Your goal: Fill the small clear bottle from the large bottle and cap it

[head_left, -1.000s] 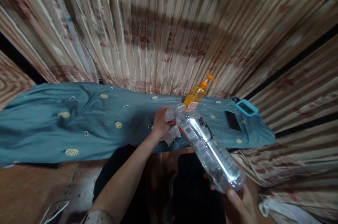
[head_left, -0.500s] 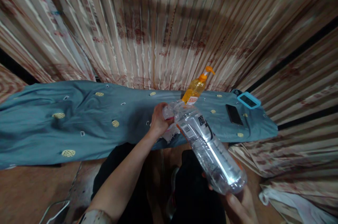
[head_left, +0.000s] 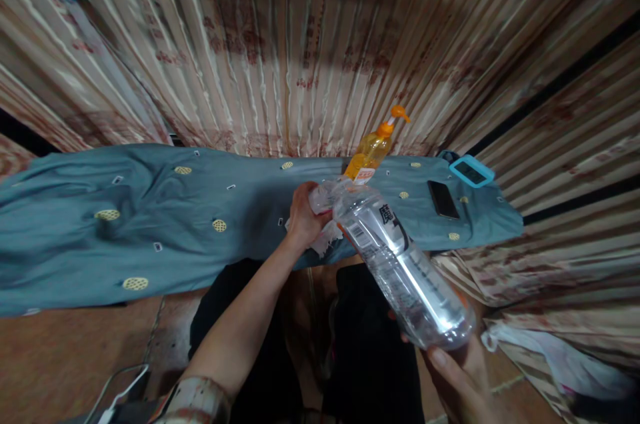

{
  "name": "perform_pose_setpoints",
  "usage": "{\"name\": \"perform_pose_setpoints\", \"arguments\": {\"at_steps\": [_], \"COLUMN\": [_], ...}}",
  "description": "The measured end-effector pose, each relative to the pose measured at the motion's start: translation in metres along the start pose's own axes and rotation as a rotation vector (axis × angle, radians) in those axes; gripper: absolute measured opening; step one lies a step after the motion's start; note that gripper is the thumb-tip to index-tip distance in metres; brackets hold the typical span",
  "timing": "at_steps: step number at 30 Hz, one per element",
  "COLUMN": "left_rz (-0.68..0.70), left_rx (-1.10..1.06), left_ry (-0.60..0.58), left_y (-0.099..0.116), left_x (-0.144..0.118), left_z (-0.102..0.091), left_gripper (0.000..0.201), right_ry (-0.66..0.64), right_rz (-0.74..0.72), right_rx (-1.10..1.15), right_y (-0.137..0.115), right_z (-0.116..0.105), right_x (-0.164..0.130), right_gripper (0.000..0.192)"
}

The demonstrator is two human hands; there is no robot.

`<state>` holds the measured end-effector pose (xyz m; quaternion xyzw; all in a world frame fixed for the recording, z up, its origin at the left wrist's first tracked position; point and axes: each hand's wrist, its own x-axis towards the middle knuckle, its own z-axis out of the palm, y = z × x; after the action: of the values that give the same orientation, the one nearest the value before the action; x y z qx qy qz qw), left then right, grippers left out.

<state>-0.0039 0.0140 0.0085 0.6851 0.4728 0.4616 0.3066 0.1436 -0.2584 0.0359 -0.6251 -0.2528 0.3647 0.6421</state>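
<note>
Now your right hand is gripping a clear bottle by its base, slanting it over your lap; beyond, your left hand is clutching clear plastic at its neck. The handling is looking unfinished; how much remains isn't showing.

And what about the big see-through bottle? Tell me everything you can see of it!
The bottle looks like clear, shiny plastic, with black writing, a barcode and bits of orange on its side. It slants across the picture, neck end toward upper left, rounded base lower right. The right hand holds it near the base; the left hand is at the neck end, which is hard to make out.
</note>
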Motion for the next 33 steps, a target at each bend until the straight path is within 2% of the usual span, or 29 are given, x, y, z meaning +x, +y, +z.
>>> {"name": "perform_pose_setpoints", "arguments": {"at_steps": [5,9,16,22,29,33], "left_rz": [-0.008,0.005,-0.009,-0.016,-0.006,-0.012], "left_rx": [0.015,0.02,0.021,0.016,-0.013,-0.012], "left_ry": [-0.027,-0.026,-0.024,-0.036,-0.031,-0.037], "left_y": [0.0,-0.002,-0.003,-0.004,-0.008,-0.008], "left_x": [0.001,0.003,0.006,0.007,0.011,0.012], "left_z": [0.001,0.002,0.002,0.001,0.005,0.005], "left_gripper": [0.062,0.06,0.059,0.062,0.06,0.062], "right_ry": [0.016,0.034,0.065,0.026,0.036,0.024], "right_rz": [-0.015,-0.005,-0.011,-0.056,-0.052,-0.027], "right_rx": [-0.016,-0.038,-0.05,-0.055,-0.105,-0.079], "right_y": [0.004,0.003,-0.008,-0.009,-0.02,-0.023], "right_z": [-0.013,-0.017,-0.012,-0.012,-0.003,-0.003], "right_x": [0.004,0.005,0.009,0.015,0.011,0.012], "right_gripper": [0.087,0.083,0.094,0.094,0.089,0.094]}}
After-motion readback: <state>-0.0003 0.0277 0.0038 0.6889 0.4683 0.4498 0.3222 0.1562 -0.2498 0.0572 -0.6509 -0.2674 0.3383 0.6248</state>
